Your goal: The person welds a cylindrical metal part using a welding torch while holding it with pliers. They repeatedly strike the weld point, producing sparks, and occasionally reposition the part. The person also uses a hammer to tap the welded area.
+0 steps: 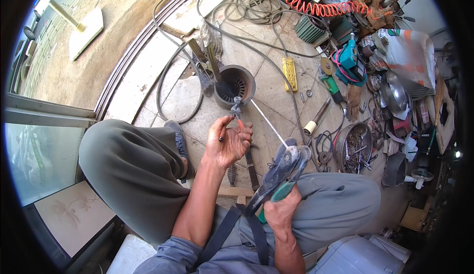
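Observation:
My left hand [228,140] grips red-handled pliers [236,113], whose metal head is at the near rim of a dark metal cylinder [223,73] with slots around its inner bottom. A white cord or rod [268,123] runs from near that rim to a pale knob on a dark, scuffed tool [280,172], whose exact kind I cannot make out. My right hand [281,207] is closed on this tool’s green handle [283,190], above my right thigh. Upright metal pieces [211,59] stand at the cylinder’s left side.
Hoses [169,87] loop over the tiles. At right are a yellow strip [289,73], a green grinder [332,89], a teal power tool [350,62], a pan of metal parts [353,136] and piled machinery. A coiled orange hose [330,9] lies behind. A glass door [42,160] borders my left.

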`<state>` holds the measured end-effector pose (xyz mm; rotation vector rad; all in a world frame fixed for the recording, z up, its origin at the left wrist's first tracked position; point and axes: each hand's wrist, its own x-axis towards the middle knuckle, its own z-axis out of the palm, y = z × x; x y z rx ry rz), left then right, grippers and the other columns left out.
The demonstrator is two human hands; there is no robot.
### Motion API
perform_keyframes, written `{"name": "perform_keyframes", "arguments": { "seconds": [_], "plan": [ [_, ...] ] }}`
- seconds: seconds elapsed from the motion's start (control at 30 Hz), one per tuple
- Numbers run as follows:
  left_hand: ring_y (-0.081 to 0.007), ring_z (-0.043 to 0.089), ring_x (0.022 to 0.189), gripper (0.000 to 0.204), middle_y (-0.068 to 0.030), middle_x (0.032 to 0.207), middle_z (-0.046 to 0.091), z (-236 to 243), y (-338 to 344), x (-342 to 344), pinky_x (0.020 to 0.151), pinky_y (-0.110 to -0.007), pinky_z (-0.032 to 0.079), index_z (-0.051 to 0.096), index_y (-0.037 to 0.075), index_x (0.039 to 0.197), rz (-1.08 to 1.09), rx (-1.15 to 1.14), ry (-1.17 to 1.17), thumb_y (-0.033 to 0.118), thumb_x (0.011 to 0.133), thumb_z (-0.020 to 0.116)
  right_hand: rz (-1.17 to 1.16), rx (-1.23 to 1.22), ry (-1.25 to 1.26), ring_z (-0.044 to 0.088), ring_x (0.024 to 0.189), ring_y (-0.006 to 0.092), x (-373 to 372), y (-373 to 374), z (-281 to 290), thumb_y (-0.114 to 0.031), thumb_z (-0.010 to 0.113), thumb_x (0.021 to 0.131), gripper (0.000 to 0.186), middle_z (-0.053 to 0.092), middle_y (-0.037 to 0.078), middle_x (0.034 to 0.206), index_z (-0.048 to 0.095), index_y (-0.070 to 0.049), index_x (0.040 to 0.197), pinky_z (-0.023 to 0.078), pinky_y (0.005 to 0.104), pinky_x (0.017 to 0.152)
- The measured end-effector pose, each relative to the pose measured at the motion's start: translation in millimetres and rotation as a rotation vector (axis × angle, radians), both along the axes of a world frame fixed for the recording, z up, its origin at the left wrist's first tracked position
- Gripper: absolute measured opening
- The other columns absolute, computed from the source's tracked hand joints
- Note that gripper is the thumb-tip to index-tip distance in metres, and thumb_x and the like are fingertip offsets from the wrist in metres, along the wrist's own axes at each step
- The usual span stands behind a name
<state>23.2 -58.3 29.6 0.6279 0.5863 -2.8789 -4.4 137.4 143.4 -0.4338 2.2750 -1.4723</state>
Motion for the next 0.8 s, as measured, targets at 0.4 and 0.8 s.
{"name": "perform_keyframes", "arguments": {
  "seconds": [0.4,0.8],
  "plan": [
    [-0.0176,0.052,0.058,0.049,-0.007,0.077,0.053,24,22,1,0.053,-0.033,0.044,0.05,0.006,0.114,-0.435,-0.919,-0.77,0.051,0.096,0.053,-0.006,-0.044,0.093,0.058,0.074,0.016,-3,7,1,0.005,0.055,0.065,0.029,0.061,0.006,0.082,0.059,0.004,0.094,0.05,0.0292,0.075],
    [-0.0116,0.054,0.055,0.033,-0.005,0.07,0.059,48,9,21,0.048,-0.027,0.044,0.055,0.004,0.087,-0.316,-1.244,-0.544,0.015,0.076,0.084,-0.054,-0.102,0.107,0.058,0.074,0.0173,-4,14,6,0.004,0.056,0.063,0.033,0.061,0.006,0.083,0.057,0.005,0.096,0.051,0.0292,0.076]
  ]
}}
